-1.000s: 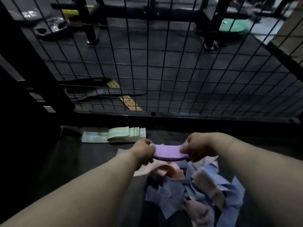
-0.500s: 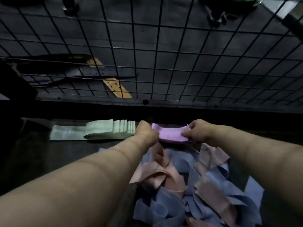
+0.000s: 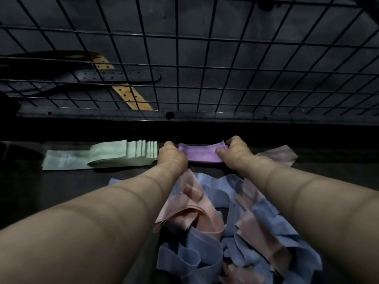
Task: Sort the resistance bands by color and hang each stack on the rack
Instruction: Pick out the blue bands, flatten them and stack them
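At the far edge of the dark table [image 3: 61,191], just below the wire rack [image 3: 205,58], a small stack of purple bands [image 3: 202,154] is held between both hands. The left hand [image 3: 173,155] pinches its left end and the right hand [image 3: 235,152] pinches its right end, fingers curled round the edges. The stack sits low over the table, and I cannot tell whether it touches. Just to its left lies a neat stack of green bands [image 3: 114,154], fanned at one end, and that colour looks sorted. Nearer the person, a loose pile of blue and pink bands [image 3: 225,232] lies tangled together, with one more pale band [image 3: 276,154] off to the right. I judge the task under halfway: green is stacked, purple is being squared up beside it, blue and pink are unsorted, and no stack hangs on the rack. Behind the wires lie a black belt [image 3: 114,75] and a tan belt [image 3: 131,97].
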A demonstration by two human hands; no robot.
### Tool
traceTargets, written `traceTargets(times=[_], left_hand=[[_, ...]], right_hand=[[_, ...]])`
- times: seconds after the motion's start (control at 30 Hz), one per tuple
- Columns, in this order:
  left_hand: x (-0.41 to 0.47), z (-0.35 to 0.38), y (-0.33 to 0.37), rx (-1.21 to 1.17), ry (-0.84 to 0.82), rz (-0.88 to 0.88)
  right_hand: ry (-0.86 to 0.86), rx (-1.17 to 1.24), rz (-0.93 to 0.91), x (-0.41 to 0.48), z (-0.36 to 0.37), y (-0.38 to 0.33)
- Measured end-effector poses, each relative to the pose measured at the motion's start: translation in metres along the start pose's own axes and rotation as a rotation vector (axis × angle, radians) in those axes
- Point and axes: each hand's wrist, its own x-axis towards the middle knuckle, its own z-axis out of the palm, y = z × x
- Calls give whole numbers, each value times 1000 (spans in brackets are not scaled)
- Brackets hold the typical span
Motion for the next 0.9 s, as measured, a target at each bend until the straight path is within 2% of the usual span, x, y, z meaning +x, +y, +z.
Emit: traceTargets(times=[0.1,0.23,0.37,0.47,0.53,0.63,0.73,0.8,0.9], left_hand=[[-3,1,1,39,-23,-26],[-16,1,3,119,-55,26],[-34,-7,8,243,-81,31],[-42,-11,4,189,-65,55],[-48,-14,-6,136,-15,133],[-61,-14,-23,241,-53,311],[-78,-8,-38,597,-234,467],[-88,-6,-45,737,-378,484],[-98,-5,-50,695,-521,463]], right_hand=[[-29,-66,28,-1,2,0],[31,-85,72,0,1,7],[25,-175,30,-8,-9,23],[123,-292,-13,-25,-20,35],[124,-312,-36,-39,-21,46],[-106,-521,-65,-68,-15,63],[-310,-662,-179,-90,-7,74],[-348,-609,-282,-103,-2,76],[-449,-472,-345,-130,3,71]])
